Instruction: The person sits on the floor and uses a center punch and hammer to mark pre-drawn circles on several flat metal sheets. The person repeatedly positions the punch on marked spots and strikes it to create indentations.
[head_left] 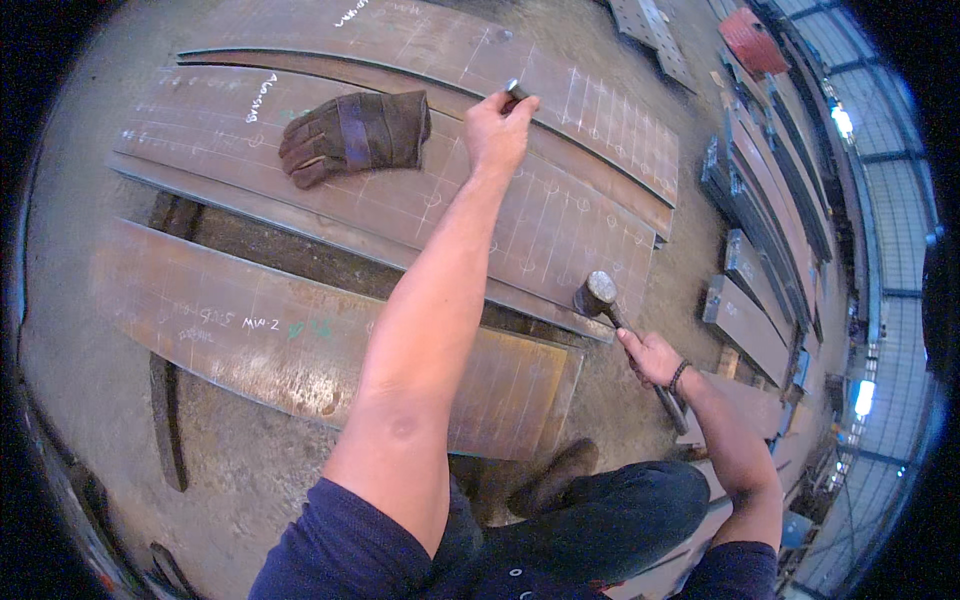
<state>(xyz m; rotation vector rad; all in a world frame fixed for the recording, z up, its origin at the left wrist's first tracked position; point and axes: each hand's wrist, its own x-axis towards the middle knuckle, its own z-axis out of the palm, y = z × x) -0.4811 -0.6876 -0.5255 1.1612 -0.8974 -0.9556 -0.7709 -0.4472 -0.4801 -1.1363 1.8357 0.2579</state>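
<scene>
My left hand [497, 135] reaches far forward over the rust-brown steel plates, fingers pinched round a short metal punch [514, 89]. Only the punch's rounded upper end shows; the fingers hide its tip. In my right hand [650, 358] is a hammer [598, 289], gripped by its handle, with the heavy head raised over the right end of the middle plate [200, 110]. White layout lines and small circles mark this plate and the far plate [430, 45]. A dark brown work glove [365, 135] lies on the middle plate, left of my left hand.
A separate near plate [260, 330] lies closer to me, above a dark support bar [165, 420]. Stacked steel strips [770, 220] run along the right. A drilled plate [650, 40] and a red ribbed object [753, 42] are farther back.
</scene>
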